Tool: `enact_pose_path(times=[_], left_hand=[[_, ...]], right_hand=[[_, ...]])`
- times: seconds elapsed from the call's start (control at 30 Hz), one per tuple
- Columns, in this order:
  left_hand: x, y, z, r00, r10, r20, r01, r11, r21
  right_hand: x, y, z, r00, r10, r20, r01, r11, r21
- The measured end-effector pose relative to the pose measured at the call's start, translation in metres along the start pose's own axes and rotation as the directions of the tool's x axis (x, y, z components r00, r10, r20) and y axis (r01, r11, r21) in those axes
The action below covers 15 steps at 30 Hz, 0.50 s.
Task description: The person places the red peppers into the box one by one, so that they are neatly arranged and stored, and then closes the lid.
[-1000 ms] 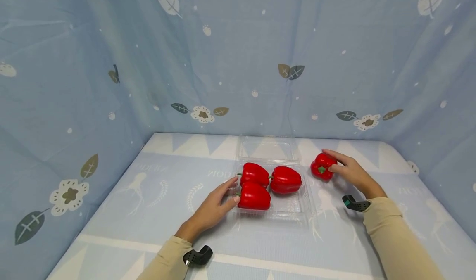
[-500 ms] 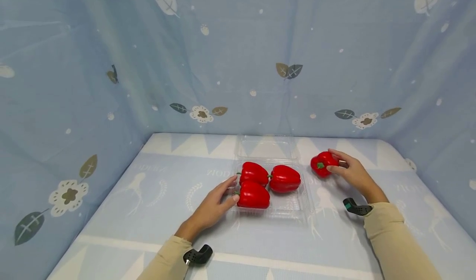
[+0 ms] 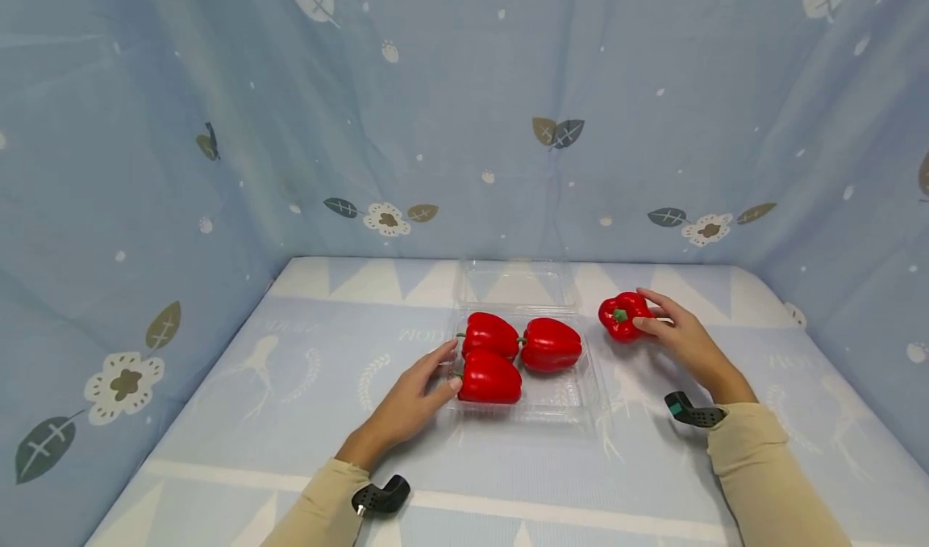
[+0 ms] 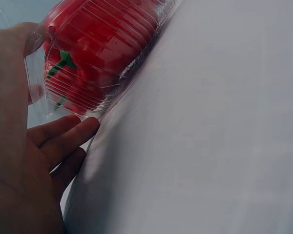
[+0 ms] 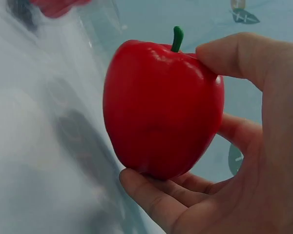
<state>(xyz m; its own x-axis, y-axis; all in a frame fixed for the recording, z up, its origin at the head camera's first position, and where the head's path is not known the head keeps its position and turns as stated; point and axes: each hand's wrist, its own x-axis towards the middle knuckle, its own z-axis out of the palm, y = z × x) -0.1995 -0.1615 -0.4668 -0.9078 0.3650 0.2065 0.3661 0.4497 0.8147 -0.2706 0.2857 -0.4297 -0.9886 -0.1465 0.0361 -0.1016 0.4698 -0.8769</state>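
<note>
My left hand (image 3: pixel 406 406) holds the left rim of a clear plastic clamshell container (image 3: pixel 559 402). In the left wrist view, the thumb lies at the rim and bent fingers touch the lower side wall. Inside lie three red bell peppers: a back-left pepper (image 3: pixel 489 336), a front-left pepper (image 3: pixel 490 377) and a right pepper (image 3: pixel 551 344), all on their sides. To the container's right, my right hand (image 3: pixel 689 341) holds another red bell pepper (image 5: pixel 161 112), thumb beside its green stem and fingers around its far side and base. Its stem faces me in the head view.
The container's clear lid (image 3: pixel 515 282) lies folded open toward the back. A patterned pale-blue cloth covers the table (image 3: pixel 290 418). Blue fabric (image 3: pixel 464 87) with leaf and flower prints hangs behind and along both sides.
In my right hand the bell pepper turns a little, its stem end shifting left in the head view. The fingers shift their hold on it. My left hand stays at the container's rim.
</note>
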Motion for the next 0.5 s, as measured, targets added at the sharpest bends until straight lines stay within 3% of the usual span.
enact_pose_path(times=[0.5], left_hand=[[0.001,-0.002,-0.001,1.000,0.014,0.008,-0.014,1.000,-0.014]], right_hand=[[-0.013,-0.015,0.014,0.995,-0.057,-0.081,0.061,0.997,0.039]])
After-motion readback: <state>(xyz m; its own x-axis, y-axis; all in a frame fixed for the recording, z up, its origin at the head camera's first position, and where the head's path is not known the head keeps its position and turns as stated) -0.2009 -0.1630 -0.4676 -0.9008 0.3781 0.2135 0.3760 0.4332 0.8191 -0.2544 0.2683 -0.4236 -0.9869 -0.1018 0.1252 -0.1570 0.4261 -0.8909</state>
